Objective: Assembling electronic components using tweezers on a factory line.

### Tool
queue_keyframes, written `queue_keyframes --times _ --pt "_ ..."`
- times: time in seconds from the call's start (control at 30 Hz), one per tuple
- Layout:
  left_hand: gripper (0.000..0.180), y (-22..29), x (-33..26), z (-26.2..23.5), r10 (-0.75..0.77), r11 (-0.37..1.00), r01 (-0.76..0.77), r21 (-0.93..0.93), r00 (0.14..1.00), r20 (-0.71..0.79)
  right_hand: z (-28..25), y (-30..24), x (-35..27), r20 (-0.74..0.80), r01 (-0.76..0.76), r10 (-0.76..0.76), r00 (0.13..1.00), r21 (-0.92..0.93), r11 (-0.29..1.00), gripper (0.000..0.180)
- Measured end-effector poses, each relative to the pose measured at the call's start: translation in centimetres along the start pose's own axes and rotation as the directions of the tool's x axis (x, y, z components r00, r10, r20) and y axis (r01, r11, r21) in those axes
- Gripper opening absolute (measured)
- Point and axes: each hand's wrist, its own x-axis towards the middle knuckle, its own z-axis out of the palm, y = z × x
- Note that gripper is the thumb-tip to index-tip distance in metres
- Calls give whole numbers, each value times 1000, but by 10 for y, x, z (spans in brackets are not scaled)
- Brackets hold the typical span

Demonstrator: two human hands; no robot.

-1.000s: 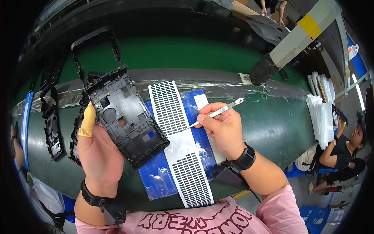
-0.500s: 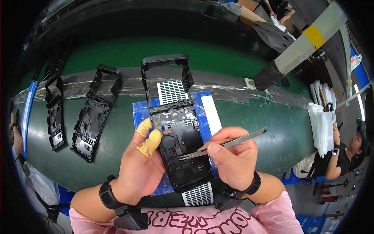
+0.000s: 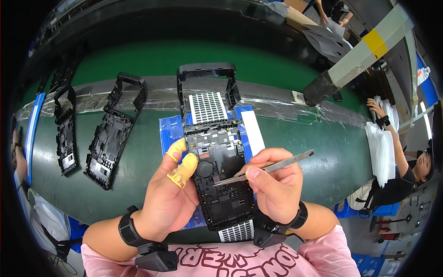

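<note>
A black plastic housing (image 3: 220, 159) with an open rectangular frame at its far end is in front of me. My left hand (image 3: 171, 194), yellow finger cots on its thumb and a finger, grips the housing's left edge. Between the thumb and fingers of my right hand (image 3: 277, 184) is a pair of metal tweezers (image 3: 281, 162). The tweezers' tips lie over the lower middle of the housing's inside; whether they touch it or pinch anything I cannot tell. Beneath the housing lie a perforated white sheet (image 3: 207, 108) and blue plastic film (image 3: 171, 131).
Two similar black housings (image 3: 107, 143) (image 3: 66, 138) lie on the green table to the left. A blue strip (image 3: 34, 138) is beyond them. At right, a person reaches to a stack of white bags (image 3: 380, 152) near a slanted post (image 3: 355, 55). Another person's hands are at the far right.
The housing and my left hand have shifted slightly right, while the tweezers stay nearly in place. The person at right has raised an arm over the white bags.
</note>
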Motion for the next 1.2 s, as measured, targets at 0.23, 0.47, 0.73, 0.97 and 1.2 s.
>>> queue_keyframes --times 0.23,0.47,0.73,0.97,1.2 --pt "31 -1 0 0 16 1000 -16 27 1000 -7 0 1 0 -1 -13 13 1000 -23 1000 20" --pt "29 0 -1 1 7 1000 -7 -10 1000 -7 -1 2 0 -7 -19 19 1000 -23 1000 20" --pt "32 2 0 -1 1 1000 -1 -18 1000 3 -2 -2 1 -58 2 -1 998 25 1000 19" --pt "54 -2 11 -12 88 981 -86 177 996 -3 -18 -24 17 -125 127 -114 986 99 987 19" --pt "40 47 107 1 204 846 -242 476 970 131 -29 -17 30 -180 173 -156 971 81 982 13"
